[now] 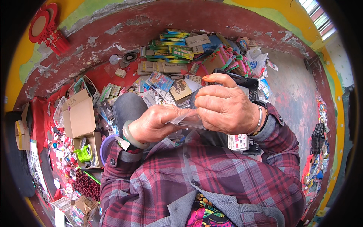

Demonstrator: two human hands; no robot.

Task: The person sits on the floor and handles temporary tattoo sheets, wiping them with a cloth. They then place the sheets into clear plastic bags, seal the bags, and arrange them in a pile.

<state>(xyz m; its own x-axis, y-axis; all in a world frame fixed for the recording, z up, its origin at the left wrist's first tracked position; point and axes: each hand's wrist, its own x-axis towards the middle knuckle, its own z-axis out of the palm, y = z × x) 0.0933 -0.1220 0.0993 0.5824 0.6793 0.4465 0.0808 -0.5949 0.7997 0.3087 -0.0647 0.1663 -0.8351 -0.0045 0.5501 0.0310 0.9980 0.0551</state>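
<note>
In front of my chest, both hands are on a small clear plastic bag (186, 120). My left hand (153, 123) pinches one end between thumb and fingers. My right hand (228, 108) is closed at the other end, its fingers curled and the index finger bent higher up. The right fingers cover part of the bag, and I cannot make out whether anything is inside it. Below the right wrist lies a white card with red pictures (238, 142).
Beyond my knees are stacked flat boxes (172, 67), picture packets (160, 80) and a white plastic bag (257, 60). An open cardboard box (80, 113) with a bright green item stands at left, beside a purple tub (107, 147). Black crates (244, 81) sit at right.
</note>
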